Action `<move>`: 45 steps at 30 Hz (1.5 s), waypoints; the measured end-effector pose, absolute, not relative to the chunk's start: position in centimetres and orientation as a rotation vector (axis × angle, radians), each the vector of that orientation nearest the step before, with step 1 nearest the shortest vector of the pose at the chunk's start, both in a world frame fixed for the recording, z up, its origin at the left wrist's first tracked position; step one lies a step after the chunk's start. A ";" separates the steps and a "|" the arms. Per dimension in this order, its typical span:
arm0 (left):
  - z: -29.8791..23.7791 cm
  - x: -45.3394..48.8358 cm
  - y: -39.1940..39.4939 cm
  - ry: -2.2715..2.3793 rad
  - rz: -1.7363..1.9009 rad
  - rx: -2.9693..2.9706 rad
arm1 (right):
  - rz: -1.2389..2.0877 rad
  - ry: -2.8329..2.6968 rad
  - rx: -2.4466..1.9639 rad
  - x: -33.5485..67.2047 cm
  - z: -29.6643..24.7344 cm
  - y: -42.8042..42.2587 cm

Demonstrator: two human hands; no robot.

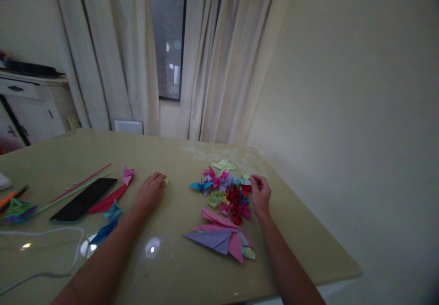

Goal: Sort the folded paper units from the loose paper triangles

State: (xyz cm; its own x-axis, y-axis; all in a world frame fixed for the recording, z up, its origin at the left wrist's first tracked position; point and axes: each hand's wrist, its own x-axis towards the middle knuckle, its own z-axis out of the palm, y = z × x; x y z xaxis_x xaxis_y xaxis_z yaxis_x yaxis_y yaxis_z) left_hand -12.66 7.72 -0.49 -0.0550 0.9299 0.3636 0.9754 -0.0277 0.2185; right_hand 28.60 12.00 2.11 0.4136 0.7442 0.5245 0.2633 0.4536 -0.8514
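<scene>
My left hand (151, 193) rests on the table with its fingers closed on a small yellow folded paper piece (166, 180), mostly hidden by the fingertips. At the right edge of a pile of small origami figures (233, 195), my right hand (261, 193) pinches a little paper figure (249, 180), whose shape I cannot make out. The pile mixes red, pink, purple, blue and green figures; a blue paper crane (201, 186) sits at its left side. Closer to me lie flat paper airplanes (214, 240) in purple, pink and green, overlapping each other.
Left of my left arm are a black phone (85, 200), a red folded paper strip with a pink heart (111, 198), and a blue one (107, 227). Thin sticks (80, 183), stacked colored paper (18, 210) and a white cable (80, 245) lie farther left. A wall (343, 136) borders the table's right.
</scene>
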 end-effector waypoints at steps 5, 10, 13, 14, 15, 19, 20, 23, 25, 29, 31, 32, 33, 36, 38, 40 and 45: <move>-0.8 -12.7 7.7 -2.143 -0.723 -2.192 | 0.358 -1.426 -1.055 26.4 2.4 10.4; -0.7 -12.7 7.6 -2.117 -0.667 -2.171 | 0.226 -1.660 -0.989 25.3 3.0 9.0; -0.7 -12.9 7.6 -2.074 -0.673 -2.172 | 0.183 -1.741 -0.944 25.1 3.4 8.5; -0.7 -12.9 7.6 -2.052 -0.683 -2.182 | 0.176 -1.750 -0.933 25.0 3.5 8.4; -0.7 -12.8 7.6 -2.017 -0.703 -2.197 | 0.171 -1.754 -0.922 25.0 3.6 8.2; 0.2 -10.1 6.8 -1.657 -0.958 -2.238 | 0.189 -1.816 -0.860 24.6 3.8 7.7; 0.6 -8.8 6.4 -1.532 -1.036 -2.238 | 0.209 -1.853 -0.835 24.5 3.8 7.5; 1.9 -4.1 4.8 -1.162 -1.190 -2.307 | 0.303 -1.982 -0.724 23.8 3.8 6.8; 2.5 -1.3 3.8 -0.976 -1.200 -2.358 | 0.364 -2.066 -0.630 23.3 3.8 6.3; 2.2 1.4 2.7 -0.813 -1.158 -2.411 | 0.461 -2.111 -0.510 22.2 3.7 5.7; 1.6 1.3 2.8 -0.819 -1.214 -2.396 | 0.470 -2.084 -0.513 21.8 3.4 5.8; 1.4 1.0 3.0 -0.826 -1.235 -2.389 | 0.456 -2.073 -0.524 21.8 3.2 5.9; 1.3 0.6 3.2 -0.842 -1.242 -2.383 | 0.435 -2.063 -0.546 21.8 3.0 6.0; 1.5 -1.8 4.4 -1.098 -1.200 -2.316 | 0.383 -2.020 -0.685 22.0 2.6 6.5; 1.7 -4.5 5.2 -1.508 -1.087 -2.136 | 0.384 -1.989 -0.795 22.4 2.5 6.7; 1.5 -7.9 5.6 -1.962 -0.905 -1.793 | 0.396 -1.956 -0.874 22.8 2.6 6.8; 0.0 -14.6 5.4 -2.475 -0.637 -1.344 | 0.327 -1.899 -0.954 23.1 2.9 7.0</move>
